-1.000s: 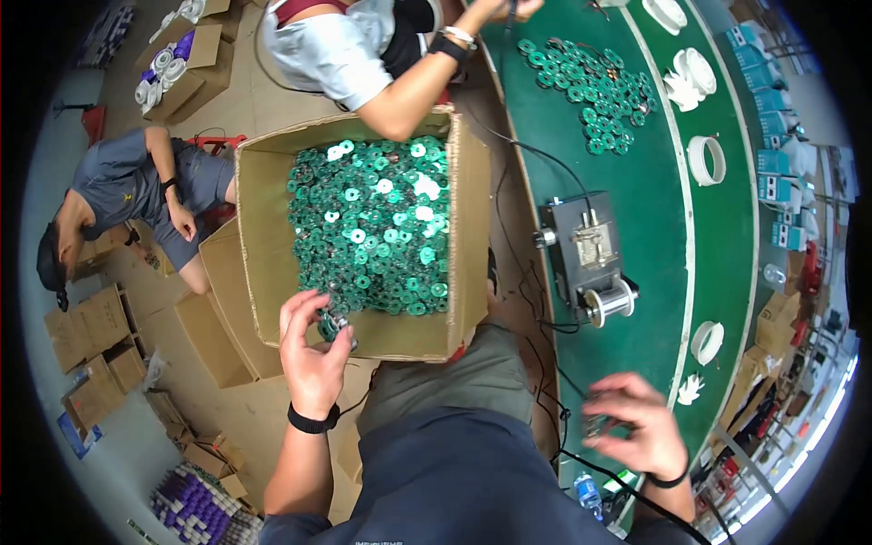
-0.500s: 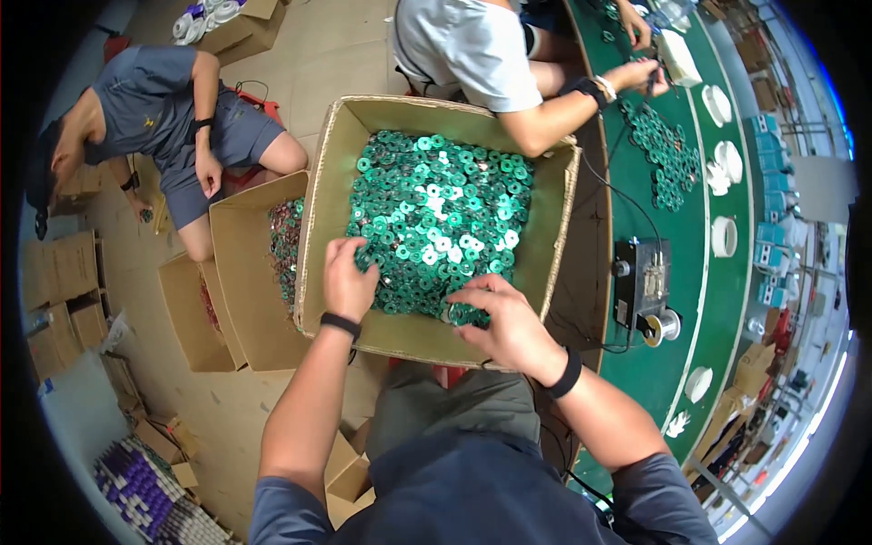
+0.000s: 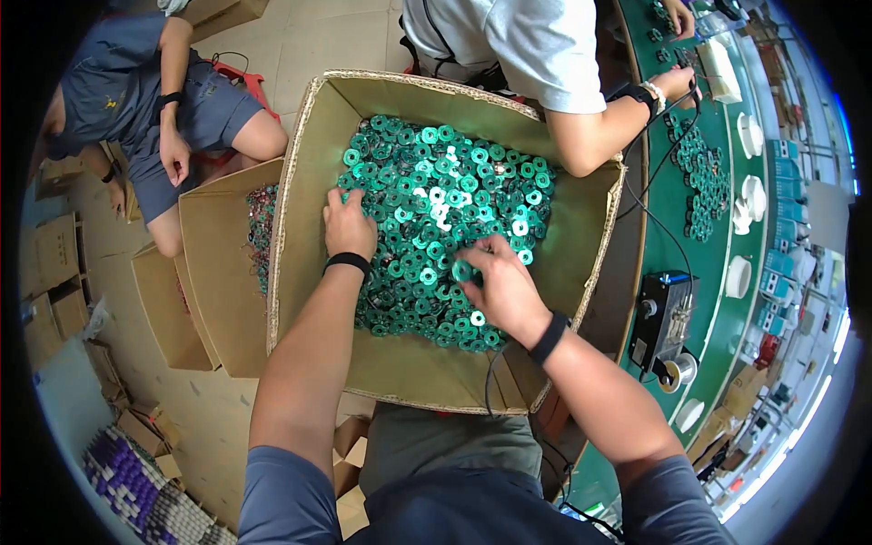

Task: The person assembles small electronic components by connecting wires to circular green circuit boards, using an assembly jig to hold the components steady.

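A large cardboard box (image 3: 427, 372) stands in front of me, holding a deep heap of small green ring-shaped circuit boards (image 3: 436, 195). My left hand (image 3: 350, 225) reaches in at the heap's left edge, its fingers apart and their tips among the boards. Over the right front part of the heap, my right hand (image 3: 507, 283) pinches a green ring-shaped board (image 3: 462, 271) between thumb and fingers. The fingers partly cover whatever else may be in that hand. Both wrists wear black bands.
Two smaller cardboard boxes (image 3: 227, 300) with small parts stand left, near a seated person (image 3: 173, 100). Another person's arm (image 3: 581, 136) crosses the box's far right corner. On the green bench (image 3: 699, 263) are a black device (image 3: 661, 318), a wire spool (image 3: 679, 372), and loose boards.
Both hands have moved farther into the box. My right hand has lifted away from the near wall, with a board in its fingers. The view has shifted, and the box appears larger.
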`<state>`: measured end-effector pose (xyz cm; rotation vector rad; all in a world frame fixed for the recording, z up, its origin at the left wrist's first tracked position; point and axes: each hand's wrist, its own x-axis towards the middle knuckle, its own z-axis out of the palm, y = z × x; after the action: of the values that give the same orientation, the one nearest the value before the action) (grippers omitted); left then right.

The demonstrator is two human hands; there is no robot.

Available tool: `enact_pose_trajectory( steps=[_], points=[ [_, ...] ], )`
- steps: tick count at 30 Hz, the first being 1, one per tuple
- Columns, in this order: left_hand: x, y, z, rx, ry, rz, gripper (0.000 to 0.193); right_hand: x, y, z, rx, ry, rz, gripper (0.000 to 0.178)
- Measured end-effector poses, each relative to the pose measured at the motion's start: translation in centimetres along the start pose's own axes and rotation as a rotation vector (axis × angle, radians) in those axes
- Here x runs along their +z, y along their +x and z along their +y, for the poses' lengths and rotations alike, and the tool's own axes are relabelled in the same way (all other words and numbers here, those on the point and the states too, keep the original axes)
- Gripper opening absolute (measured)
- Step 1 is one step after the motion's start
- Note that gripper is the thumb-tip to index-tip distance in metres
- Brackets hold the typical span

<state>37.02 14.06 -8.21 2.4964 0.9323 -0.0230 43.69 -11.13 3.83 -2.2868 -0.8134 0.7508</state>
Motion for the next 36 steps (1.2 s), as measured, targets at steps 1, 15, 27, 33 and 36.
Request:
enact_pose_trajectory(
  steps=[1, 15, 27, 33, 36],
  points=[
    [-0.1, 0.1, -0.2, -0.002, 0.000, -0.002, 0.047, 0.4, 1.3, 0.2, -0.013, -0.016, 0.048, 0.046],
    [-0.2, 0.3, -0.9, -0.002, -0.020, 0.008, 0.044, 5.1, 15.5, 3.4, 0.014, -0.384, 0.196, 0.038],
    [-5.4, -3.3, -0.7, 0.061, -0.157, 0.075, 0.058, -1.3, 5.7, -1.9, -0.115, -0.135, 0.185, 0.071],
    [-16.1, -7.9, 2.0, 0.043, -0.442, 0.096, 0.018, -10.8, -10.8, -7.4, -0.103, 0.178, -0.054, 0.065],
    [-19.0, -11.4, 4.7, 0.165, -0.465, 0.113, 0.028, -14.7, -18.7, -6.8, 0.024, 0.344, -0.184, 0.058]
  ],
)
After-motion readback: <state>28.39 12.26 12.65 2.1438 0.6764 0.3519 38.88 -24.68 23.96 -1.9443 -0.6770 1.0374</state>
